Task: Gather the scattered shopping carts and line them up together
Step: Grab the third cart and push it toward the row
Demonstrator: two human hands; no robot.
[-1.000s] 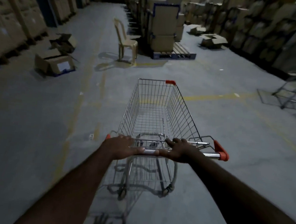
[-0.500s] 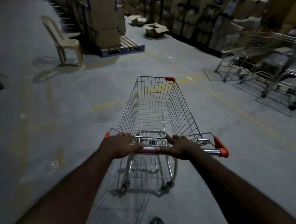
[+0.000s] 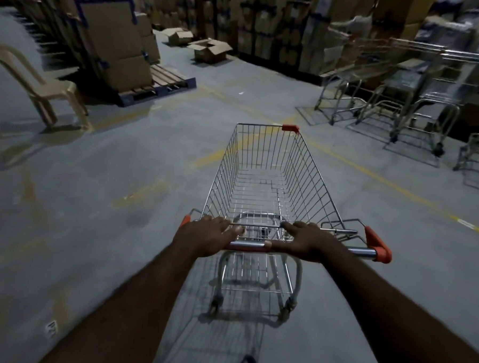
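Dim warehouse floor; my left hand and right hand clasp the empty wire cart's handle; parked carts stand right, a chair left.

Parked carts blurred, rightmost cut off by the edge

The shopping cart stands mid-floor with both hands on its handle bar: the left hand toward the bar's left end, the right hand right of centre. Ahead and to the right of it stands a row of carts. Well left of it sits a chair; beyond that, stacked boxes rest on a pallet. Open cartons lie farther ahead.
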